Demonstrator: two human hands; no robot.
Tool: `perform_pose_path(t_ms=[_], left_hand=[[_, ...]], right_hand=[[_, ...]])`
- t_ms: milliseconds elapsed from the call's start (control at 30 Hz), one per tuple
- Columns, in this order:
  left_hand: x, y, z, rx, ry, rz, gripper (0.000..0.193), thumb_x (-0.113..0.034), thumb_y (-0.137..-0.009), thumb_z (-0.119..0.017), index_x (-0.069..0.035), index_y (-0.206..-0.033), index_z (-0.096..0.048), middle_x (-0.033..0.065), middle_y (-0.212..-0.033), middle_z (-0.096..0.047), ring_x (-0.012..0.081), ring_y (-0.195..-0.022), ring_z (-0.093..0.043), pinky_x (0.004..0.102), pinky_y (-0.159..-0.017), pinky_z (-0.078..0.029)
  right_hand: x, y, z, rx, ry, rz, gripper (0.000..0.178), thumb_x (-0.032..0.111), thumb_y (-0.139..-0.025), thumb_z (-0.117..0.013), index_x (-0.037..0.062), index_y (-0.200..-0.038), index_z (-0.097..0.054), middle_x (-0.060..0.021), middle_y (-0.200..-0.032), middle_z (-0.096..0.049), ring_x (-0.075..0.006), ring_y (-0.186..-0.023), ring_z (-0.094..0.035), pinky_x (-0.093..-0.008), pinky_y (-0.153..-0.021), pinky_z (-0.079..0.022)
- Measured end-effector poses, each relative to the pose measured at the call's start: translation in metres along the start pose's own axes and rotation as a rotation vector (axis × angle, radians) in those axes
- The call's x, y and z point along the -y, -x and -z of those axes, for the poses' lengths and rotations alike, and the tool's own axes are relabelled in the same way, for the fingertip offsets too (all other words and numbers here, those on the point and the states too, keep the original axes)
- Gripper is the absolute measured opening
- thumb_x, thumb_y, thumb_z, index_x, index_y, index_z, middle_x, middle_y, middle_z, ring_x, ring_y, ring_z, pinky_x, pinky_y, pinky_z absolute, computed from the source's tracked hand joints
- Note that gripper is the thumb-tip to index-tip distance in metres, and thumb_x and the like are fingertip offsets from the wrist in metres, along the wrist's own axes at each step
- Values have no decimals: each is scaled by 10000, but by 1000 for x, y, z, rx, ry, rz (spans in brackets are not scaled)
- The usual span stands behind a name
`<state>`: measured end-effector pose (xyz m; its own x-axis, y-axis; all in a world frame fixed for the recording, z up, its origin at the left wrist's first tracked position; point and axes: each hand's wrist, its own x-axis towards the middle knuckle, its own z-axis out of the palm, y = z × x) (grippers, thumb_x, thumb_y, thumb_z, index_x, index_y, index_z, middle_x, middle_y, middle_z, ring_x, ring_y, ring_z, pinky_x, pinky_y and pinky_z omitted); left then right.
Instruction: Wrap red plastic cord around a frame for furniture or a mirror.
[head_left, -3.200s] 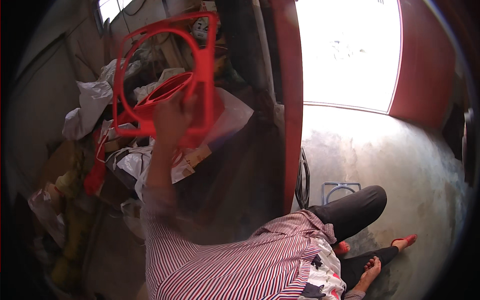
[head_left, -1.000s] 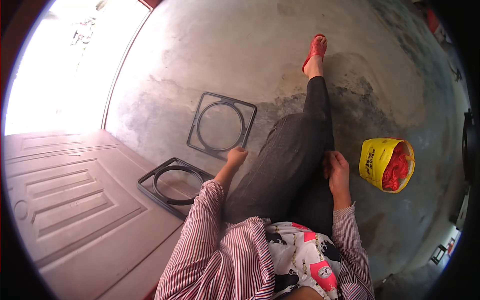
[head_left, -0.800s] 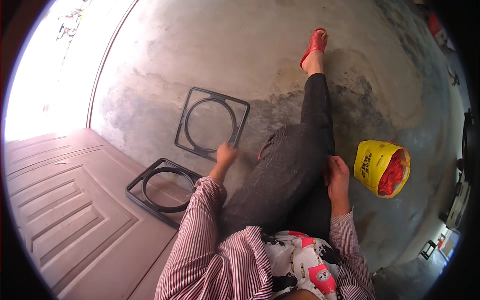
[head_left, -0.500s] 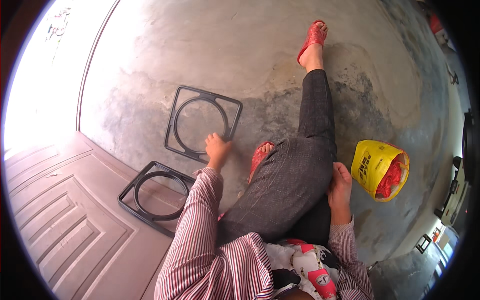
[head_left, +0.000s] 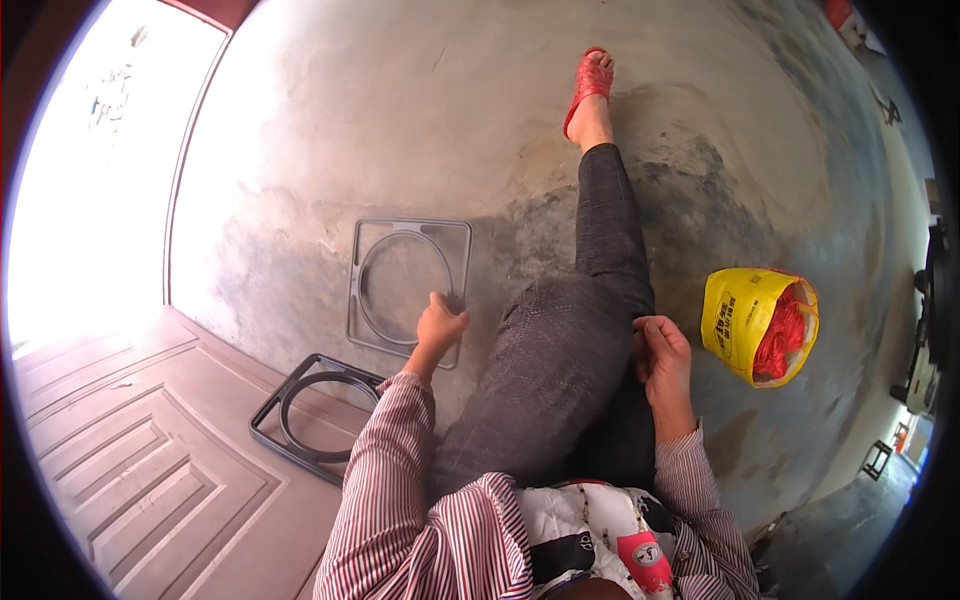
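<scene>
A square dark plastic frame with a large round opening (head_left: 352, 290) is held by its near right part in my left hand (head_left: 440, 326), whose fingers are closed on it. Its outline is pale and slightly blurred. Below and left of it, a second frame of the same kind (head_left: 290, 448) leans at the edge of a brown panelled door. My right hand (head_left: 665, 365) is beside the knee of my dark trousers (head_left: 545, 360), fingers curled in with the tips close to the cloth. Whether something small sits between those fingertips is hidden.
To my right on the grey concrete floor (head_left: 500, 150) stands a yellow bag (head_left: 735, 315) with crumpled red material inside. The panelled door (head_left: 150, 450) lies at the lower left, beside a bright doorway. My outstretched leg ends in a red slipper (head_left: 590, 80).
The held frame has turned and tilted differently in my left hand, its sides now straighter in view. My right hand has shifted slightly up along the knee. The whole view has turned a little.
</scene>
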<state>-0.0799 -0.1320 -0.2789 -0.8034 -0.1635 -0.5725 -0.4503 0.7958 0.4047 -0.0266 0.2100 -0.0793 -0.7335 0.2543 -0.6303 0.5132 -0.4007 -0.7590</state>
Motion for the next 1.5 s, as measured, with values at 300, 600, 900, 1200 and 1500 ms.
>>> perform_pose_path(t_ms=[300,600,900,1200,1500], left_hand=[[-36,48,62,-145,371,-252,439,-242,-765,-794,17,-1051,-583,202,-933,-674,348,-867,-662,419,-793,-511],[-123,175,179,-280,493,-789,437,-137,-819,-739,72,-1150,-545,115,-1011,-595,174,-902,-558,293,-794,-481],[-144,278,138,-161,-53,-1103,444,-131,-719,-778,22,-1082,-574,102,-884,-619,184,-805,-598,325,-759,-507],[-147,277,136,-127,43,-997,475,-319,-801,-679,47,-1088,-581,201,-900,-619,379,-803,-630,408,-737,-498],[-161,275,123,-192,-99,-1043,479,-292,-842,-642,78,-1134,-557,220,-960,-610,379,-817,-618,408,-750,-482]], right_hand=[[-10,11,5,34,57,58,191,237,-967,-594,59,-972,-665,-10,-727,-599,-77,-517,-505,-201,-429,-342],[-29,30,7,97,-74,150,184,206,-971,-574,42,-991,-654,-31,-763,-620,-95,-590,-563,-222,-505,-432],[18,100,23,187,-205,457,199,214,-1000,-553,35,-1003,-641,-29,-773,-617,-86,-591,-554,-209,-519,-431],[-12,114,88,-40,-159,237,208,233,-953,-596,40,-1004,-657,-5,-783,-615,-73,-652,-542,-248,-569,-428],[-17,21,267,-713,530,458,209,207,-860,-666,56,-1001,-636,-109,-872,-681,-230,-848,-681,-374,-720,-539]])
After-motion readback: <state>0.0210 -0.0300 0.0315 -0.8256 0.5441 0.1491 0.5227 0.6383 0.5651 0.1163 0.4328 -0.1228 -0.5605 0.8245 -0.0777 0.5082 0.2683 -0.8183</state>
